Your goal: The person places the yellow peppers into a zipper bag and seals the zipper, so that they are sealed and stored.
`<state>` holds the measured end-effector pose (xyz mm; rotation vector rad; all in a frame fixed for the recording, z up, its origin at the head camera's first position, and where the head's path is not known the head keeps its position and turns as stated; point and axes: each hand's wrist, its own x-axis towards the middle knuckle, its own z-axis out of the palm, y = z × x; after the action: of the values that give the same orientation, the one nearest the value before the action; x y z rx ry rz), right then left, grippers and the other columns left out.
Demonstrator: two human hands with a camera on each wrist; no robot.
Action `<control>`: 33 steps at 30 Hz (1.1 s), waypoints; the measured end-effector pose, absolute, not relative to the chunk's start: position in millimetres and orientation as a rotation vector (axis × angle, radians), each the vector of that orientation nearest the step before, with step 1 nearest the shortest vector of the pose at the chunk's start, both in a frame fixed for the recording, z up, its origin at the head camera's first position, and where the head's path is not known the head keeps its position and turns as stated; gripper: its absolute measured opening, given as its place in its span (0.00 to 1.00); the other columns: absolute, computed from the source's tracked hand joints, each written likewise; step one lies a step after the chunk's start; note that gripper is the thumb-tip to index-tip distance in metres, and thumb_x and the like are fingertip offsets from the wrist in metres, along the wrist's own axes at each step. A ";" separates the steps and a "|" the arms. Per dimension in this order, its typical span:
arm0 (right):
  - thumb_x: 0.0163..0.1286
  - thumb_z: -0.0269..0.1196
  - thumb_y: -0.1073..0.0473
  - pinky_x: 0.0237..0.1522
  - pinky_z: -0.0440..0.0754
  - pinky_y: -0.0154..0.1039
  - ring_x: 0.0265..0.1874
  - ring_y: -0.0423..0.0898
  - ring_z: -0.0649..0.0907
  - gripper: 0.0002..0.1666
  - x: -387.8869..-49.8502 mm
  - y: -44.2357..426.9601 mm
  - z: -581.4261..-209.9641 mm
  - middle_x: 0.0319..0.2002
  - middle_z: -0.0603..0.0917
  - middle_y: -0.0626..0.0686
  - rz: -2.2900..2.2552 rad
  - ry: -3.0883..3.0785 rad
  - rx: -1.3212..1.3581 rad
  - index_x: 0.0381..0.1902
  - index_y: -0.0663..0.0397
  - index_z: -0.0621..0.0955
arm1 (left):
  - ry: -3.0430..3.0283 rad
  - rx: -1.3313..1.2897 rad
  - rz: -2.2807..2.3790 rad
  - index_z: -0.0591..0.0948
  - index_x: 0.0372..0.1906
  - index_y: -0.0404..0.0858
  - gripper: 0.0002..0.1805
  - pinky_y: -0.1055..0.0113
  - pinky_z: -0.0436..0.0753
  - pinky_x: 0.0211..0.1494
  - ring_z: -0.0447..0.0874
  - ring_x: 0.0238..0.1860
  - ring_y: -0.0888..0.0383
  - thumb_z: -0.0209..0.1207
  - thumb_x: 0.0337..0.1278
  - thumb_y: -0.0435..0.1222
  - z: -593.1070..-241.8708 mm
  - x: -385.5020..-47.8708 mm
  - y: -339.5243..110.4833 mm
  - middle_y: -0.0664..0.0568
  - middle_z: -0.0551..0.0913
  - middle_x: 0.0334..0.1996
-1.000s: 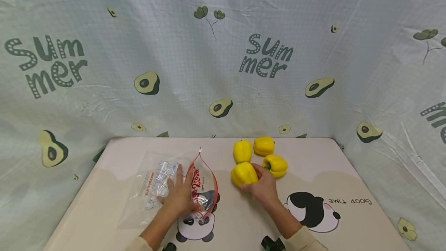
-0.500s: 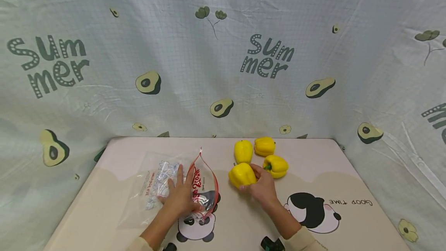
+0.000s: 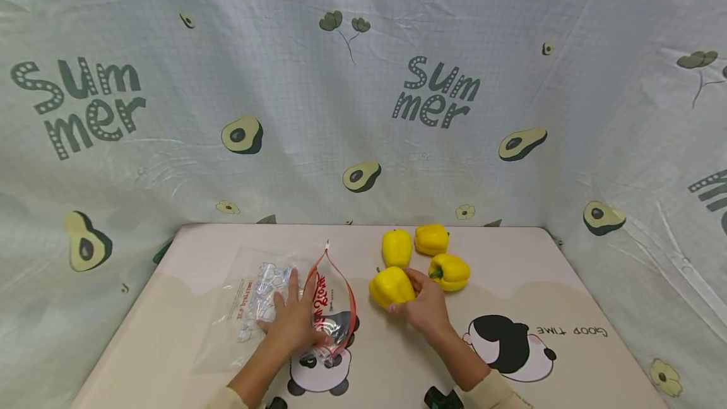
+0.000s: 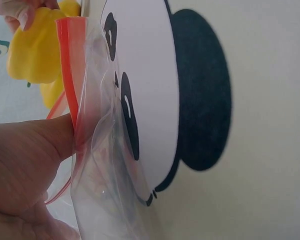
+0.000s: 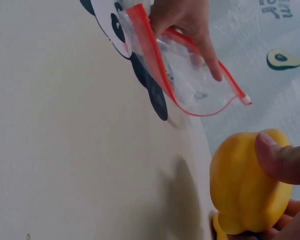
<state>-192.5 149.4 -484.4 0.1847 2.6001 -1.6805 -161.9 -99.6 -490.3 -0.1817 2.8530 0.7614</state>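
A clear zip bag with a red-edged mouth lies on the left half of the table, its mouth parted toward the right. My left hand rests on it with fingers spread; in the left wrist view the thumb is at the red edge. My right hand grips a yellow bell pepper, thumb on its near side, as the right wrist view shows the pepper off the table. Behind it are three more yellow peppers: one upright, one at the back, one to the right.
The pale table carries a panda print below the bag and a dog-like print at the right. A patterned curtain hangs behind and beside the table. A small black object shows at the front edge.
My right hand has moved slightly left with the gripped pepper, away from the pepper on the right. The left hand and the bag have stayed in place.
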 end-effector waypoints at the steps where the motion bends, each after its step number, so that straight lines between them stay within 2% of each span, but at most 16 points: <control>1: 0.46 0.81 0.73 0.75 0.71 0.64 0.67 0.61 0.80 0.51 -192.5 148.9 -484.4 0.67 0.82 0.62 -1.680 2.602 0.176 0.71 0.59 0.76 | 2.849 -0.186 0.754 0.57 0.83 0.44 0.71 0.06 0.44 0.57 0.41 0.77 0.14 0.87 0.29 0.45 -490.6 -162.3 -99.6 0.36 0.37 0.85; 13: 0.47 0.81 0.73 0.76 0.71 0.62 0.69 0.61 0.79 0.50 -190.4 142.8 -482.1 0.69 0.81 0.61 -1.685 2.587 0.127 0.70 0.59 0.76 | 2.840 -0.192 0.753 0.56 0.84 0.46 0.72 0.06 0.42 0.57 0.40 0.78 0.14 0.87 0.28 0.43 -490.9 -163.4 -100.3 0.37 0.35 0.85; 33: 0.47 0.81 0.73 0.75 0.73 0.61 0.67 0.59 0.82 0.49 -188.0 133.8 -484.6 0.66 0.84 0.59 -1.680 2.574 0.051 0.69 0.59 0.77 | 2.825 -0.210 0.727 0.59 0.83 0.45 0.68 0.07 0.43 0.57 0.43 0.77 0.14 0.86 0.32 0.42 -488.0 -164.5 -97.3 0.36 0.36 0.86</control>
<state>-188.0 133.8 -484.6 0.0515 2.5738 -1.6803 -164.5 -97.3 -488.0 -0.2100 2.8251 0.7271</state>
